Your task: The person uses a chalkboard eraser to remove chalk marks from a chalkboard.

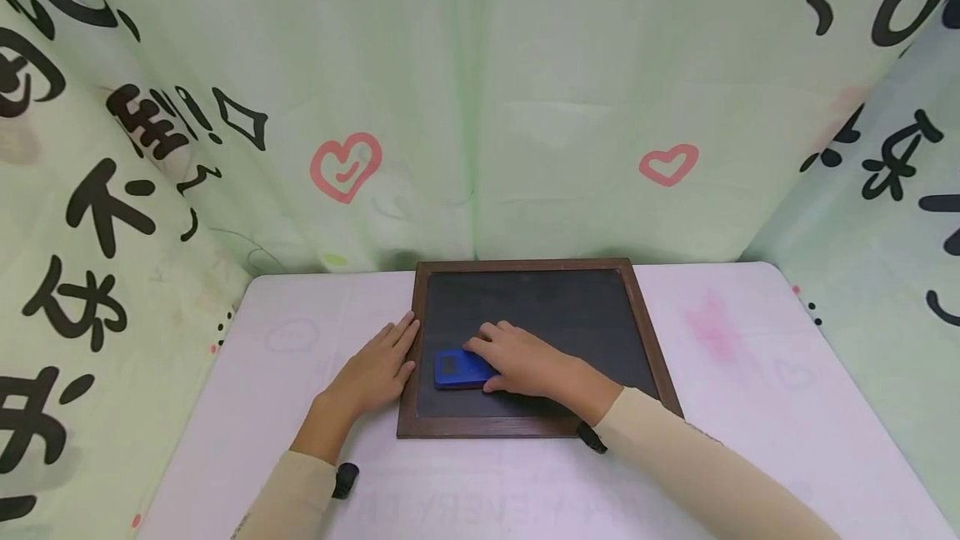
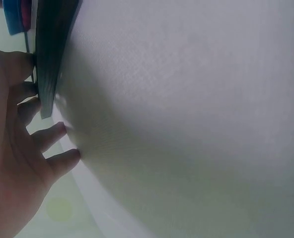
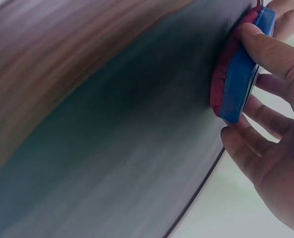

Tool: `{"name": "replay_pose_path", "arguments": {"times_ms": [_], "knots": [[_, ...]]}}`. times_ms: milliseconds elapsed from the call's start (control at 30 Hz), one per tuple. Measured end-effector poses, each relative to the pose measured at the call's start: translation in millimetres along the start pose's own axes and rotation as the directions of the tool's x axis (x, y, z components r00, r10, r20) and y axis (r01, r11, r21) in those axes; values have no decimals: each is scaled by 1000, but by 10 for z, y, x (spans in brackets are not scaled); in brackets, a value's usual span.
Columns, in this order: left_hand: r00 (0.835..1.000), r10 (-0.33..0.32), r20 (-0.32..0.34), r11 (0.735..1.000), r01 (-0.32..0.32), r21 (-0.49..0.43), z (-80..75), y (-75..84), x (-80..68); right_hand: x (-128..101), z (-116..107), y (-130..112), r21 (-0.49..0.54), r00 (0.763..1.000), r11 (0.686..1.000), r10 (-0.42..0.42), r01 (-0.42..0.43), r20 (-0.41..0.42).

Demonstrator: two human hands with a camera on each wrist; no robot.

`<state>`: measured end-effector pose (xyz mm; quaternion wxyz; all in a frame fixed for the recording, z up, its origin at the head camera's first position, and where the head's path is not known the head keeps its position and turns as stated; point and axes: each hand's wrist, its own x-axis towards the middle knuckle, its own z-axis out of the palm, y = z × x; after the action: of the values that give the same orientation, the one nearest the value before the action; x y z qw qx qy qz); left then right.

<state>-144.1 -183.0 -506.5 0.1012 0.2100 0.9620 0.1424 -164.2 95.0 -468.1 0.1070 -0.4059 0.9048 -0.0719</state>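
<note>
A person sits at a white table (image 1: 285, 373) with a small blackboard (image 1: 570, 315) lying flat on it. The blackboard has a dark face and a brown wooden frame (image 1: 408, 373) all around. The right hand (image 1: 525, 361) holds a blue eraser (image 1: 459, 368) and presses it down on the dark face, near the left side and toward the near edge. The thumb and fingers (image 3: 266, 47) curl around the blue top of the eraser, and in the right wrist view a red soft pad (image 3: 221, 79) under the blue part touches the board. The left hand (image 1: 375, 373) lies flat on the table just beside the blackboard, with its fingers (image 2: 52, 134) straight and spread a little. The fingertips touch the left side of the wooden frame. This hand holds nothing. The two hands are close together, with only the frame edge and the eraser between them. Both arms wear light tan sleeves (image 1: 675, 457). A small black thing sits at each wrist, but it is too small to tell what it is. Behind the table hangs a pale green curtain (image 1: 480, 107) with pink hearts (image 1: 347, 165) and big black marks on it. A faint pink smudge (image 1: 708, 327) shows on the table to the right of the blackboard.
</note>
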Motion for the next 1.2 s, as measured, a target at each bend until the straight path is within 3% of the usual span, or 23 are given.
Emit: {"name": "replay_pose_path", "arguments": {"times_ms": [300, 533, 867, 1200], "knots": [[1000, -9, 2, 1000, 9, 0, -18, 1, -12, 165, 20, -201, -37, 1000, 999, -7, 6, -9], [1000, -7, -5, 1000, 7, 3, -38, -5, -21, 174, 32, -214, -17, 1000, 1000, 10, -10, -18], [1000, -7, 2, 1000, 7, -10, -17, 1, -6, 52, 6, -136, 1, 1000, 1000, 26, -26, -12], [1000, 3, -6, 1000, -3, 4, -5, -3, -4, -184, -11, 98, 55, 997, 995, 80, -81, 14]]}}
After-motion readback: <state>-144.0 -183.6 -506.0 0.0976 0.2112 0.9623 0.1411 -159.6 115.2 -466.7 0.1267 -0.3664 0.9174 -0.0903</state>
